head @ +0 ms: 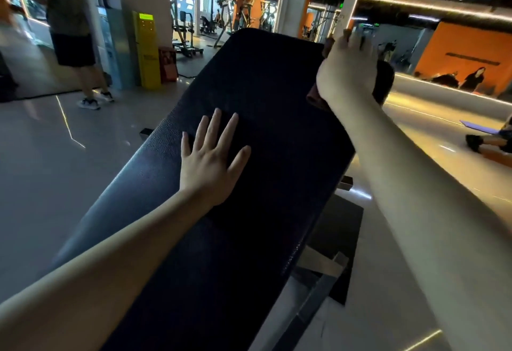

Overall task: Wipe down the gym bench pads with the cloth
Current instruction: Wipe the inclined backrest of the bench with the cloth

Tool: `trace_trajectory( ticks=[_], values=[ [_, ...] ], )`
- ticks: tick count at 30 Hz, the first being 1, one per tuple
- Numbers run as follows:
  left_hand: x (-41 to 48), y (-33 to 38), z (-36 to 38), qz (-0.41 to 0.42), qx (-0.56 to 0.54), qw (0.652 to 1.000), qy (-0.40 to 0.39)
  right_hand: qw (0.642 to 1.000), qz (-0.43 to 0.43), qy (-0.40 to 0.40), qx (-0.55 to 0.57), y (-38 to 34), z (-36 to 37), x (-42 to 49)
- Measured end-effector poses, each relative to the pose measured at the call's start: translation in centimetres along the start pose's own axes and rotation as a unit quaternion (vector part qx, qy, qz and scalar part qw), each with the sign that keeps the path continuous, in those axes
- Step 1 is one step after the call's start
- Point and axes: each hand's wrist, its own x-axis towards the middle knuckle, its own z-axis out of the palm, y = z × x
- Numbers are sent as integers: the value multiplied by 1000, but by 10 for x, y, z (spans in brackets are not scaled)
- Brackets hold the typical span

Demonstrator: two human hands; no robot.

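1. The dark pad [263,87] runs tilted from the bottom edge up to mid-frame; its near end is cut off.
2. The left hand [210,165] lies flat on the pad's middle, fingers straight and spread, holding nothing.
3. The right hand [346,73] sits at the pad's far right corner on the cloth [314,97].
4. Only two reddish-brown scraps of the cloth show (one below the wrist, one by the fingers); the rest is hidden under the hand.
5. The right fingers are blurred, so whether they press flat or curl round the cloth cannot be told.
6. The metal frame [318,264] shows partly under the pad's right side.
7. A bystander [72,31] stands at left, head out of frame.
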Motion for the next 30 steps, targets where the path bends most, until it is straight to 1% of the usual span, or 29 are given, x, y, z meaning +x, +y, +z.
trace_trajectory(
  ticks=[1,2,5,7,8,10,13,15,17,19,20,22,25,27,28,30],
  values=[
    [0,1,0,-1,-1,1000,1,1000,6,5,8,-12,2,-2],
    [0,1,0,-2,-2,1000,3,1000,-6,10,14,-24,4,-7],
    [-1,1,0,-13,-9,1000,15,993,-115,-16,25,-49,8,-46],
    [-3,0,1,-25,-18,999,21,982,-182,-47,26,-42,9,-81],
    [-4,-1,2,-33,-24,999,25,978,-198,-53,29,-31,8,-93],
    [-6,-1,3,-58,-27,997,30,981,-187,-49,33,-4,2,-96],
    [-9,0,4,-139,-12,990,26,990,-135,-26,-5,18,-1,-61],
    [-11,2,4,-188,-9,982,21,995,-97,-8,-34,12,1,-35],
    [-11,2,3,-201,-6,979,17,998,-51,-18,-36,-13,4,-16],
    [-11,0,3,-196,-4,980,8,999,-32,-21,-19,-46,11,-5],
    [-11,-1,3,-193,-2,981,2,999,-41,-16,-11,-62,15,-3],
    [-11,-2,2,-182,0,983,-8,996,-84,-5,2,-89,24,-5],
    [-13,-8,-1,-155,5,988,-21,984,-177,-35,14,-122,29,-29],
    [-17,-15,-2,-120,5,992,-24,963,-259,-71,13,-128,33,-54],
    [-19,-20,-3,-98,8,995,-24,954,-287,-85,22,-123,34,-63],
    [-23,-35,-6,-48,17,998,-34,952,-289,-93,45,-96,32,-62]
  ],
)
